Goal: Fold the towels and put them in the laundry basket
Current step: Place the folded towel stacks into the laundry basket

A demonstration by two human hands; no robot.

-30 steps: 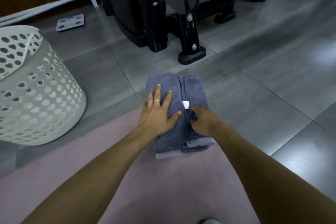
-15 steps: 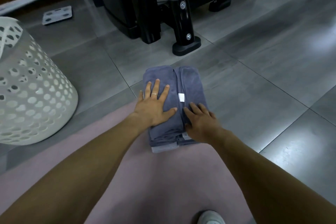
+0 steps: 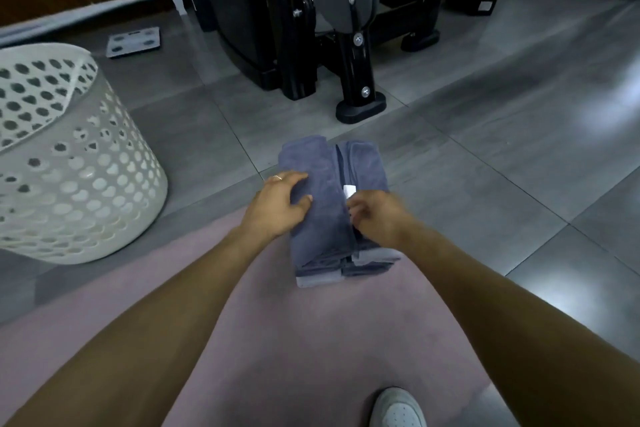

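Note:
A stack of folded grey-blue towels lies on the floor, half on the tiles and half on a pink mat. A small white label shows on its top near the middle fold. My left hand curls its fingers over the left half of the stack and grips the cloth. My right hand has its fingers tucked into the middle fold beside the label, gripping the right half. The white perforated laundry basket stands on the floor to the left, apart from the towels.
Black exercise machine legs stand just beyond the towels. A flat bathroom scale lies on the tiles at the back left. My white shoe shows at the bottom edge. Grey tiled floor stretches to the right.
Both hands lay flat on the stack before; now their fingers have curled and taken hold of the towels at the left side and the middle fold.

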